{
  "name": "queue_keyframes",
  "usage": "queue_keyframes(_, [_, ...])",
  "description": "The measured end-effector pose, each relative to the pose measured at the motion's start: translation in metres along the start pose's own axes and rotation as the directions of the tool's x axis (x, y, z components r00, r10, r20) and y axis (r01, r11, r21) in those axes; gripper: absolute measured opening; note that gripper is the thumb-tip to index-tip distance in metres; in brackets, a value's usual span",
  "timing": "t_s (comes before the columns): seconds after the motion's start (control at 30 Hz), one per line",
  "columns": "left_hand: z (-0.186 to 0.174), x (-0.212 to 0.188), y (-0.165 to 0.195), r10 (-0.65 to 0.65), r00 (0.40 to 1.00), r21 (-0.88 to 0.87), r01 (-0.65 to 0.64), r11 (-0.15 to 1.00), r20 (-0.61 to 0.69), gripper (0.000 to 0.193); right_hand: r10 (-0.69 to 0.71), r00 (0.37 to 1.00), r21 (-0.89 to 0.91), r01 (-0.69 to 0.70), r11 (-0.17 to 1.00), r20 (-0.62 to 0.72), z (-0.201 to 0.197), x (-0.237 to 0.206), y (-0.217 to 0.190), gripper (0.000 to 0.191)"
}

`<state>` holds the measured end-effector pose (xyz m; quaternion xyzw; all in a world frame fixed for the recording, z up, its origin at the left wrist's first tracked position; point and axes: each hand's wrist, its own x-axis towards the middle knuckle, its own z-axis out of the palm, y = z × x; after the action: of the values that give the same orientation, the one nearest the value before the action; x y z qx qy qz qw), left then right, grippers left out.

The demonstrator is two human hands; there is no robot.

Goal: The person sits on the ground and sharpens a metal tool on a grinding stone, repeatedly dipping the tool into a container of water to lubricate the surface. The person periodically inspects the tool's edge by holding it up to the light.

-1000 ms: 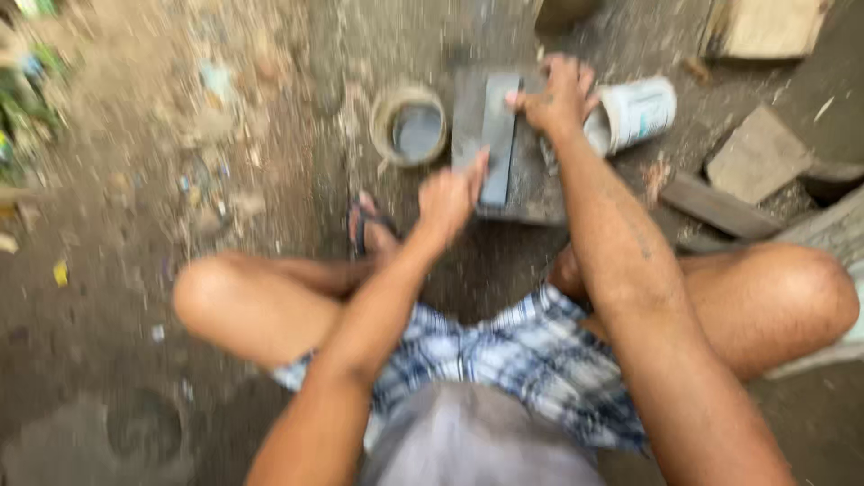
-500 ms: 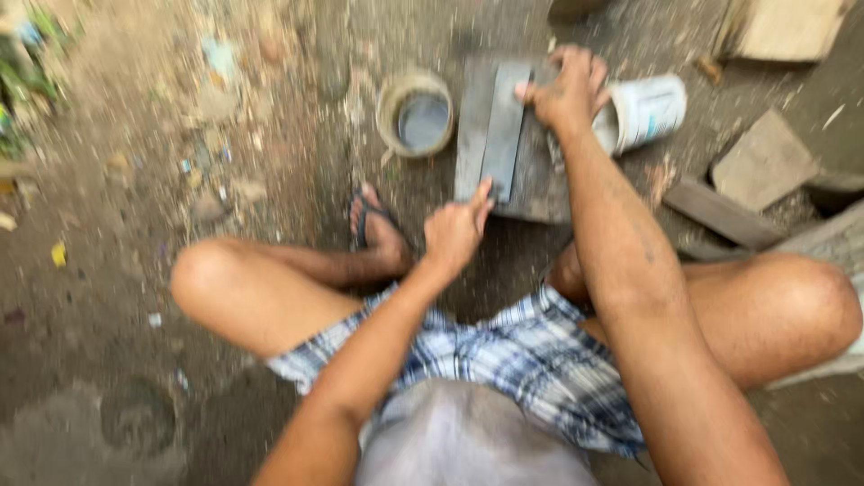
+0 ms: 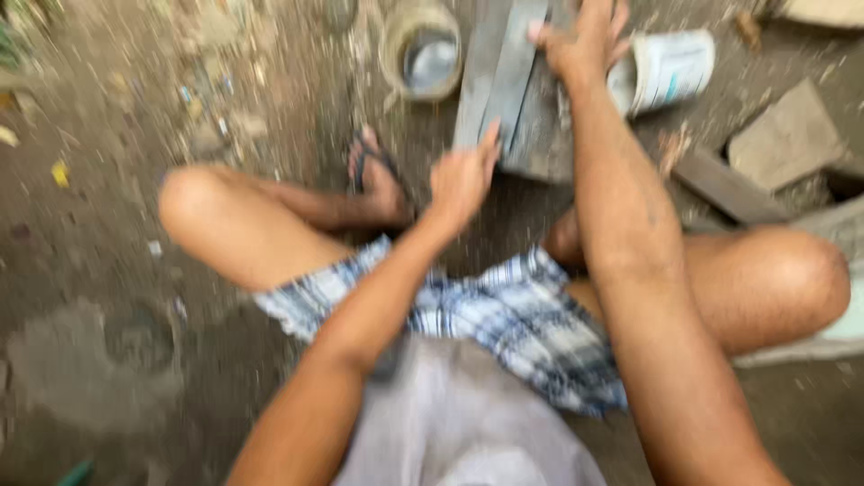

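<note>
1. You squat over a grey sharpening stone (image 3: 531, 135) on bare ground, a long flat blade (image 3: 504, 81) laid lengthwise along it.
2. Your left hand (image 3: 463, 180) sits at the stone's near end, fingers curled toward the blade's near end; motion blur means I cannot tell whether it truly grips it.
3. Your right hand (image 3: 585, 40) presses down on the blade at the stone's far end, fingers spread flat rather than closed around anything.
4. Judged from this, the stroke goes best with even pressure from both hands, the blade kept at 1 steady angle and fingertips clear of the edge.
5. A round tin of water (image 3: 423, 58) stands just left of the stone; a white tub on its side (image 3: 666, 67) lies just right of it.
6. Compared with 0.5 s ago, your left hand has moved up from short of the stone to its near end, and the view has tipped lower.
</note>
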<state>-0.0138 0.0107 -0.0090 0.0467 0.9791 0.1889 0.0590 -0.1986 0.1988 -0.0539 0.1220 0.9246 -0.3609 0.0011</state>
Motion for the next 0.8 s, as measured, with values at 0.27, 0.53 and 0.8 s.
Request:
queue_keyframes(0.27, [-0.001, 0.001, -0.005, 0.022, 0.998, 0.039, -0.020, 0.999, -0.055, 0.042, 0.097, 0.989, 0.003, -0.098, 0.995, 0.111, -0.003, -0.010, -0.006, 0.085])
queue_keyframes(0.53, [-0.005, 0.024, -0.015, 0.036, 0.999, -0.027, -0.037, 0.999, -0.006, 0.039, 0.110, 0.992, 0.000, -0.110, 0.994, 0.066, -0.004, -0.006, -0.001, 0.076])
queue_keyframes(0.8, [-0.013, 0.043, -0.023, 0.151, 0.988, -0.022, -0.151, 0.988, 0.011, 0.038, 0.082, 0.996, 0.027, -0.083, 0.996, 0.036, -0.011, -0.010, -0.004, 0.072])
